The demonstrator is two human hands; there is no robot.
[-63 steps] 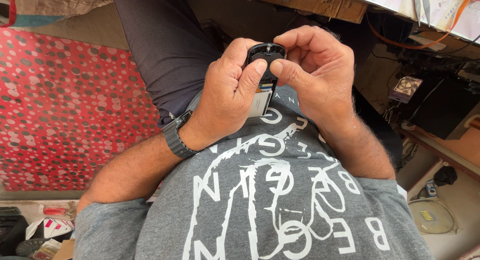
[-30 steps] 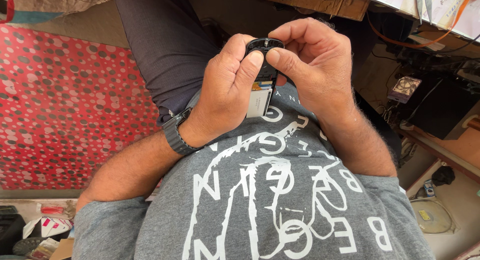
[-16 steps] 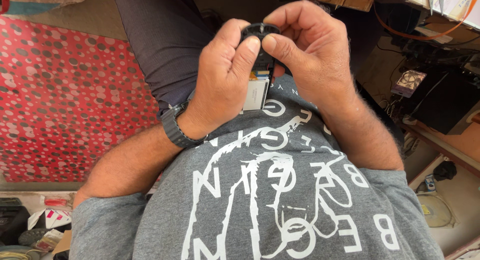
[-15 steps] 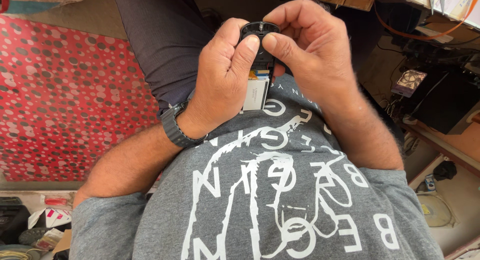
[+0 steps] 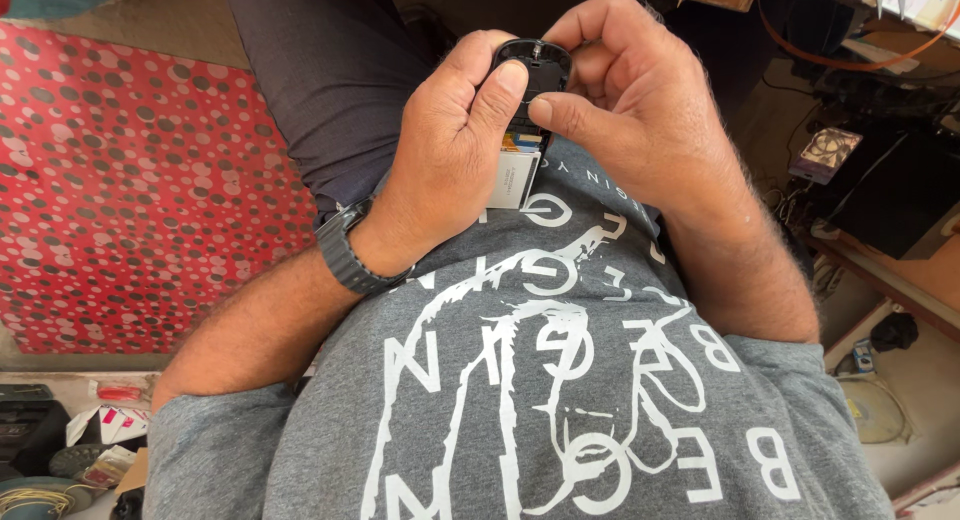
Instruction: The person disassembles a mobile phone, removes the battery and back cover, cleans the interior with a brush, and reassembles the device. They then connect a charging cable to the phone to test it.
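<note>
Red dotted carpet (image 5: 130,180) fills the left of my view, with dark trousers (image 5: 320,90) above and a grey printed shirt (image 5: 560,380) across the bottom. Off to the right I see a cluttered shelf (image 5: 900,270) with cables and small parts.

Both hands are together over the lap, clamped on one small black device (image 5: 528,100) with its back open. My left hand (image 5: 450,160), a dark watch (image 5: 345,250) on its wrist, wraps the body, thumb laid along the black casing. My right hand (image 5: 630,110) pinches the rounded top end, thumb tip pressing the inner edge.

Compared with two seconds ago, the hands and device sit higher in view, and the right thumb has slid further in toward the middle of the casing.

A pale rectangular battery (image 5: 512,180) shows below the left thumb; most of the device is covered by fingers, so I cannot make out its front.
</note>
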